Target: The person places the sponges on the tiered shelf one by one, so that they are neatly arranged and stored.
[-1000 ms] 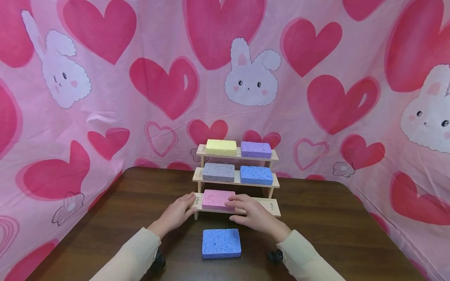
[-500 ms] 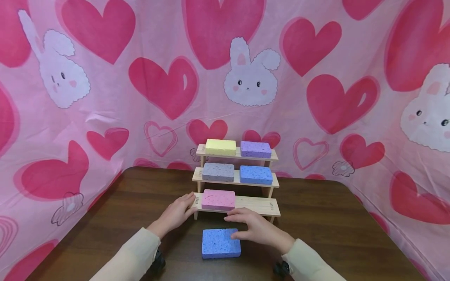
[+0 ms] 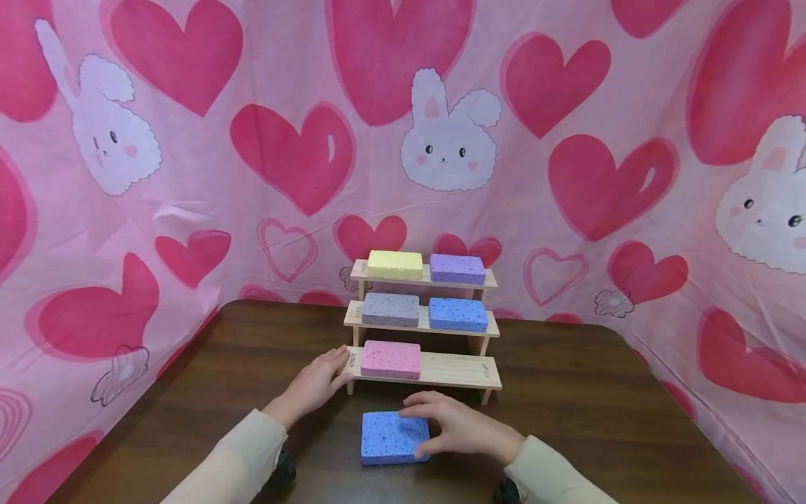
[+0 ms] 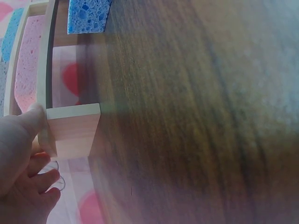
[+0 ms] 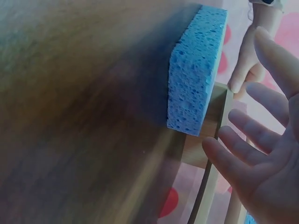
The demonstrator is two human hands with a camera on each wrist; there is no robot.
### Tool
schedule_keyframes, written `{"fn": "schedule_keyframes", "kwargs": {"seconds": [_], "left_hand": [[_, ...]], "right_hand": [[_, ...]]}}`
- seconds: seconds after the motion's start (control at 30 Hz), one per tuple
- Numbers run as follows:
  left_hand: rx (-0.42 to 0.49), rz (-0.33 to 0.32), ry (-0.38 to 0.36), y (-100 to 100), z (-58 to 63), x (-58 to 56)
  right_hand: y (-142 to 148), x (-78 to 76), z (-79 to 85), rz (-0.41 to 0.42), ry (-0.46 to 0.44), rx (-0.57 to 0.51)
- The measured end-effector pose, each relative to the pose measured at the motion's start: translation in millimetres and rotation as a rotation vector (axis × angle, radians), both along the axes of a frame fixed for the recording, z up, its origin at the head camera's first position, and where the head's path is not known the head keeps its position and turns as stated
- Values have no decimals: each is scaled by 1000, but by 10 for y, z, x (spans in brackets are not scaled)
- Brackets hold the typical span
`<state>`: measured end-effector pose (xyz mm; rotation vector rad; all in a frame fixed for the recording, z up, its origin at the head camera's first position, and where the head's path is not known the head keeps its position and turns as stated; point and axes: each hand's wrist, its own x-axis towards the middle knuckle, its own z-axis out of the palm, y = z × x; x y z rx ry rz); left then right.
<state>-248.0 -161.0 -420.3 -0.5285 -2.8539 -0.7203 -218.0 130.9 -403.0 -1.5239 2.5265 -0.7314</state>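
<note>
A blue sponge (image 3: 389,439) lies on the brown table in front of a three-tier wooden display stand (image 3: 458,369). Over its right end hovers my right hand (image 3: 462,425), fingers spread and thumb apart. In the right wrist view there is a gap between that hand (image 5: 261,149) and the sponge (image 5: 194,74). My left hand (image 3: 313,383) grips the left end of the stand's lowest shelf. The left wrist view has its thumb at the shelf's front edge and its fingers curled by the end. Beside it on this shelf sits a pink sponge (image 3: 390,360).
On the middle shelf are a grey sponge (image 3: 390,310) and another blue sponge (image 3: 457,314). Above them stand a yellow sponge (image 3: 394,265) and a purple sponge (image 3: 457,269). A pink cloth with hearts and rabbits (image 3: 448,150) hangs behind the table (image 3: 585,420).
My right hand has left the pink sponge on the lowest shelf and come down and back to the front blue sponge. The left hand stays at the shelf end.
</note>
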Motion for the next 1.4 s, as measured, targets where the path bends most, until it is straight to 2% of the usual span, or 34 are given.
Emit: {"fn": "schedule_keyframes", "kwargs": {"seconds": [0.1,0.23,0.97,1.4], "left_hand": [[0,1,-2,-1,4,3],[0,1,-6,-3,6,0],[-4,18,-26,-1,-2,-29],[-2,10,-23,-4,4,-24]], "right_hand": [[-7,8,-26,3,-53,23],[-11,12,-62,8,-79,52],[-46,-6,-112,-55,-33,164],[-48,0,-114,-46,-2,141]]}}
